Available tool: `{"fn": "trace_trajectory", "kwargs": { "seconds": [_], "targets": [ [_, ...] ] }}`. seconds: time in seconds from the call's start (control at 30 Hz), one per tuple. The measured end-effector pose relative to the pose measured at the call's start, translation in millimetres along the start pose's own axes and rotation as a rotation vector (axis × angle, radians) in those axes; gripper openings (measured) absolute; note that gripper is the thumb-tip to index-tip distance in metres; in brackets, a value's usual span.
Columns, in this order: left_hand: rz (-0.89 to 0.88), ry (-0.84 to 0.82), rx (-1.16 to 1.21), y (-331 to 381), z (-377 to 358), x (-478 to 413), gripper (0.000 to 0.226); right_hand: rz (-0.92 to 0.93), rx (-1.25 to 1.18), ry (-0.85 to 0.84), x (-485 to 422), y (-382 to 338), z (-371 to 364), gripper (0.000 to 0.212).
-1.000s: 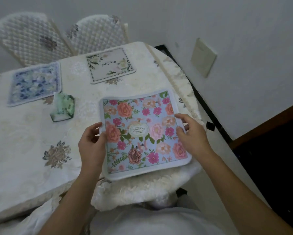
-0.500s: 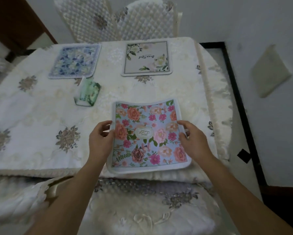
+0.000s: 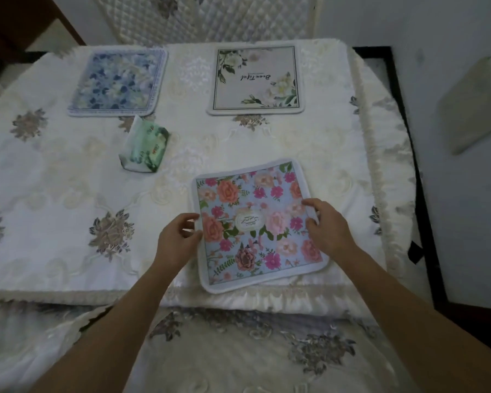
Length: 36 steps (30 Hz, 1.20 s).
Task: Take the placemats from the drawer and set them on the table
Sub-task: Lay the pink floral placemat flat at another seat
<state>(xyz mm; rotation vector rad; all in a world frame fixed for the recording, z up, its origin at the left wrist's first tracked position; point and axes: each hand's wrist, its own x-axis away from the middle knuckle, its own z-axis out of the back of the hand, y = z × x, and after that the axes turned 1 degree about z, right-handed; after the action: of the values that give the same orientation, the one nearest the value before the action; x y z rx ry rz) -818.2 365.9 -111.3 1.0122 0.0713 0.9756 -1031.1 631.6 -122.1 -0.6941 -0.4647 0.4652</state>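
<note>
1. While both hands grip it, the pink floral placemat [image 3: 257, 222] sits at the near right of the table [image 3: 54, 180], its near edge by the front rim; can't tell if it is fully flat down
2. Left hand [image 3: 179, 239]: fingers curled, pinching the mat's left edge
3. Right hand [image 3: 329, 228]: fingers curled over the right edge, thumb on the top face
4. Blue floral placemat [image 3: 118, 82] lies flat at far left; cream placemat with white flowers and script [image 3: 255, 80] lies flat at far right, the two well apart
5. Green tissue pack [image 3: 145, 148] lies just beside the blue mat's near edge
6. Quilted chair backs [image 3: 210, 18] stand behind the table's far side
</note>
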Motion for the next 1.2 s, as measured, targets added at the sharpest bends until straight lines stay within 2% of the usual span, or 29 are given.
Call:
{"fn": "trace_trajectory", "kwargs": {
  "seconds": [0.07, 0.17, 0.3, 0.4, 0.6, 0.8, 1.03, 1.2],
  "targets": [
    [-0.017, -0.059, -0.115, -13.5, 1.5, -8.6, 0.037, -0.026, 0.001, -0.004, 2.0, 10.2, -9.0, 0.044],
    [-0.153, -0.056, -0.29, -18.4, 6.2, -30.6, 0.041, -0.066, -0.011, 0.038, 9.5, 17.3, -14.2, 0.045],
    [-0.343, -0.045, -0.449, 3.8, 6.5, -70.2, 0.048, -0.139, -0.084, 0.122, 35.1, 23.8, -16.3, 0.042],
    [-0.506, -0.079, -0.529, 34.1, -4.6, -99.1, 0.044, -0.208, -0.196, 0.146, 60.6, 28.0, -18.4, 0.038],
    [-0.719, -0.327, -0.751, 77.4, -40.1, -141.9, 0.051, -0.344, -0.512, 0.209, 99.6, 19.2, -35.5, 0.027],
    [-0.686, -0.346, -0.703, 76.8, -43.6, -152.3, 0.033, -0.482, -0.796, 0.324, 106.5, 4.0, -58.9, 0.029],
    [-0.493, -0.398, -0.497, 54.2, -8.2, -122.8, 0.025, -0.419, -0.717, 0.319, 88.0, -6.9, -58.6, 0.032],
    [-0.332, -0.219, -0.145, 35.5, 15.9, -85.6, 0.014, -0.264, -0.622, 0.3, 42.0, -20.4, -36.0, 0.034]
  ]
}}
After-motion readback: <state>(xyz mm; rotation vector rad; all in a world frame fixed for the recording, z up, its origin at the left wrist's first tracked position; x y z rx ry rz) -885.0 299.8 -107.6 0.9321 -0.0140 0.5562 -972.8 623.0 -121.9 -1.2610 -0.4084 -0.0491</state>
